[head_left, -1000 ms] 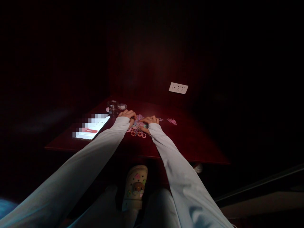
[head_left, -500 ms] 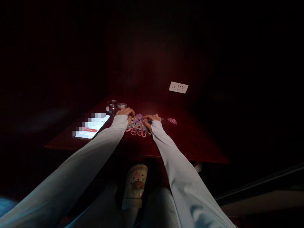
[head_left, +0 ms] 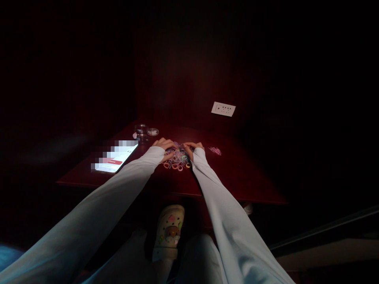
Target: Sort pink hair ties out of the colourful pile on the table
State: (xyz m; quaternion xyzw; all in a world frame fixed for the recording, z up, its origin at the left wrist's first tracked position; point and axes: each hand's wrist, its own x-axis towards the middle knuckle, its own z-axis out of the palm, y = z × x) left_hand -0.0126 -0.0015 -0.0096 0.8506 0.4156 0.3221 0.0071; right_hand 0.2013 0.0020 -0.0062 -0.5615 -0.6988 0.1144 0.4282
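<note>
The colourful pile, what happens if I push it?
The colourful pile would probably spread, since it's many small pieces. The pinkish rings along its near edge might slide rather than roll, because they seem to lie flat.

One camera looks out from the person's head, forward and down, past the near shoe (head_left: 169,232), over the table (head_left: 231,173), to the far wall (head_left: 183,90). The left hand (head_left: 163,144) and right hand (head_left: 196,146) look small.

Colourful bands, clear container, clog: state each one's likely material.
Colourful bands: probably elastic or fabric, finish too small to tell; thin, curled loops.
Clear container: glass or plastic, glossy; see-through with bright glints.
Clog: likely moulded foam, matte; soft shading, round holes.
</note>
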